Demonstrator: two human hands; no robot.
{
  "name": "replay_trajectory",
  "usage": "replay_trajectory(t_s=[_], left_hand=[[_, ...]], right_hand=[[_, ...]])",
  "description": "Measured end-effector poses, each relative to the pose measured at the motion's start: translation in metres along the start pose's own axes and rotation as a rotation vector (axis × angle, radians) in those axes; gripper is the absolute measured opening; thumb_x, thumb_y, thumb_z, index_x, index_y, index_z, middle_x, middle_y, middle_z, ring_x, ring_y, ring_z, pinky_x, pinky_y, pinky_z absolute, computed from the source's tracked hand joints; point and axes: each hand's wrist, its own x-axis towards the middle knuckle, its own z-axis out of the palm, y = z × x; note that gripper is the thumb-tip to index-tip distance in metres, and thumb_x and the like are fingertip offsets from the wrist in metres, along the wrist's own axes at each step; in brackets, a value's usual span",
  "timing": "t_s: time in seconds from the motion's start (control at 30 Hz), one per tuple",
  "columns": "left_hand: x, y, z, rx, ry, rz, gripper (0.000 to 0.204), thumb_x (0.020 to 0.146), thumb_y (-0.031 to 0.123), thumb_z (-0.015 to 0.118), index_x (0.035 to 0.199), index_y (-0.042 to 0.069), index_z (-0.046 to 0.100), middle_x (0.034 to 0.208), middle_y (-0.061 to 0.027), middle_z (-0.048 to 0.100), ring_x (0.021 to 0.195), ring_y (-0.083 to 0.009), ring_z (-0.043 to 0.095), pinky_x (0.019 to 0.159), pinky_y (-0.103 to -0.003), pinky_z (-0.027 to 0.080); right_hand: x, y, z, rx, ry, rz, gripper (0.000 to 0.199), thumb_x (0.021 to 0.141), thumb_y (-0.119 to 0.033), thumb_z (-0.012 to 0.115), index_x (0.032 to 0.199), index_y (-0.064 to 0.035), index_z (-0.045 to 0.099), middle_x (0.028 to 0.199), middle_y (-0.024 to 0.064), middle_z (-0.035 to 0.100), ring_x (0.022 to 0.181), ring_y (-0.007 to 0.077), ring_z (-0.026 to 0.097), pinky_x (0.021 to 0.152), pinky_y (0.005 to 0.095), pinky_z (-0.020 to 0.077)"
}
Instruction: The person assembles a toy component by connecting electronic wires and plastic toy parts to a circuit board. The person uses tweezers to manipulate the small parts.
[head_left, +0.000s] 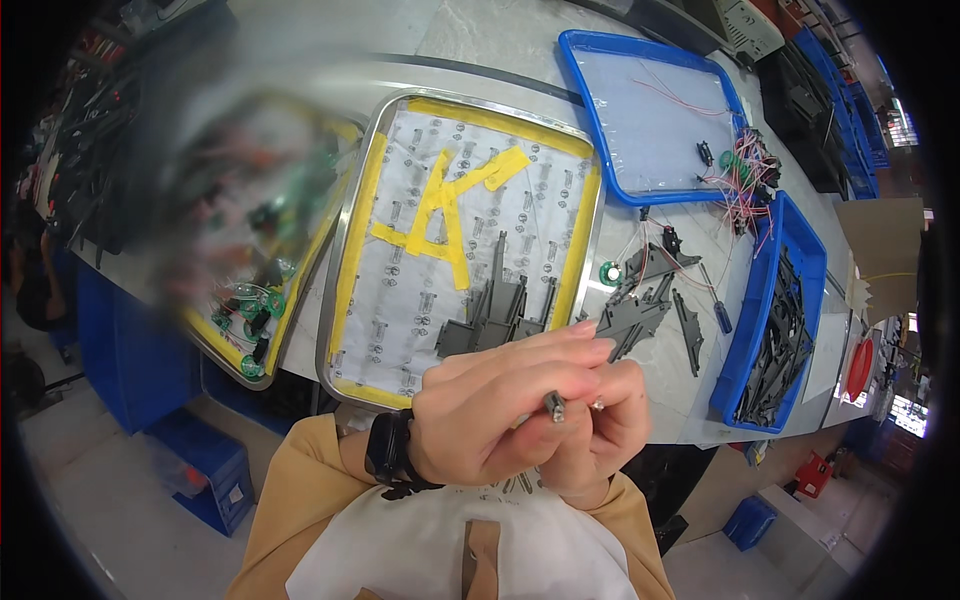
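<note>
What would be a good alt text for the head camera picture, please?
Two bare hands, left hand and right hand, meet close together over a small metal-tipped part above a workbench. Behind them sits a metal tray with yellow tape and dark grey flat parts, beside blue bins.

Beside the taped steel tray [470, 120] I counted a second steel tray [335, 200], two blue trays [590, 100] [740, 350], and one screwdriver [716, 300].

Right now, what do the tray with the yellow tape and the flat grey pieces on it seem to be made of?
The tray looks like polished metal: its rim is silvery and reflects light. The flat grey pieces look like matte plastic, dull and without shine, though painted metal is possible.
</note>
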Motion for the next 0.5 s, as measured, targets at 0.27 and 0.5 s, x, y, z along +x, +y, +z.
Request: replay_trajectory(t_s=[0.27,0.5], left_hand=[[0.006,-0.013,0.006,0.104,0.207,0.103,0.024,0.085,0.018,0.048,0.078,-0.004,0.055,0.077,-0.0179,0.063,0.066,-0.0268,0.065,0.056,-0.031,0.054],[0.005,-0.017,0.008,-0.006,0.288,-0.036,0.024,0.084,0.019,0.05,0.074,-0.002,0.057,0.07,-0.0108,0.064,0.055,-0.0181,0.063,0.047,-0.025,0.049]], right_hand=[[0.003,0.007,0.009,-0.239,-0.064,-0.14,0.017,0.087,-0.016,0.05,0.084,-0.0009,0.043,0.073,0.0062,0.051,0.06,0.007,0.041,0.053,0.0203,0.0335],[0.007,0.01,0.01,-0.273,-0.032,-0.21,0.007,0.08,0.001,0.055,0.083,0.0035,0.05,0.067,0.0108,0.057,0.053,0.0196,0.054,0.047,0.0262,0.0435]])
